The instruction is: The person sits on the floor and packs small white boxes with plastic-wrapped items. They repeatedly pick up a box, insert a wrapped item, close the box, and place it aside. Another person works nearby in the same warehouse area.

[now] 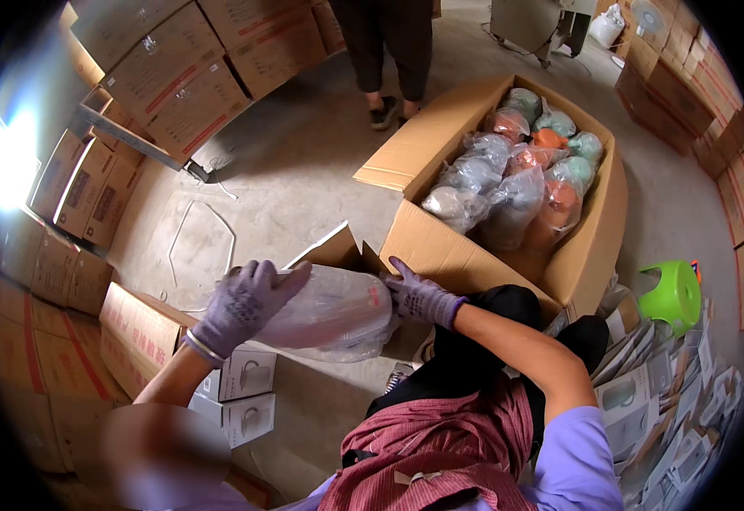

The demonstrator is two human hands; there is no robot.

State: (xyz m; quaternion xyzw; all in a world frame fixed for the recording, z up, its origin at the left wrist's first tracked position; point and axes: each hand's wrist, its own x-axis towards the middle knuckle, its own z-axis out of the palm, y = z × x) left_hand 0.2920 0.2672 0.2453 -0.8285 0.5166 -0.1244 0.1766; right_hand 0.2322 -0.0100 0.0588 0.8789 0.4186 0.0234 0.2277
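Observation:
A bulky, pale item wrapped in clear plastic (329, 308) lies level in front of me, between my two gloved hands. My left hand (248, 308) grips its left end, thumb laid across the top. At the other end my right hand (421, 294) is closed against the plastic, one digit sticking up beside a cardboard flap. What the plastic covers is too blurred to name. An opened small box with raised flaps (338, 247) shows just behind the item; its lower part is hidden.
A big open carton (466, 251) at the right holds several bagged orange, green and grey items (517, 192). Small printed boxes (248, 375) stand left of my legs. Flattened boxes (645, 409) and a green stool (672, 296) are right. Another person's legs (385, 43) stand beyond; stacked cartons (176, 85) line the left.

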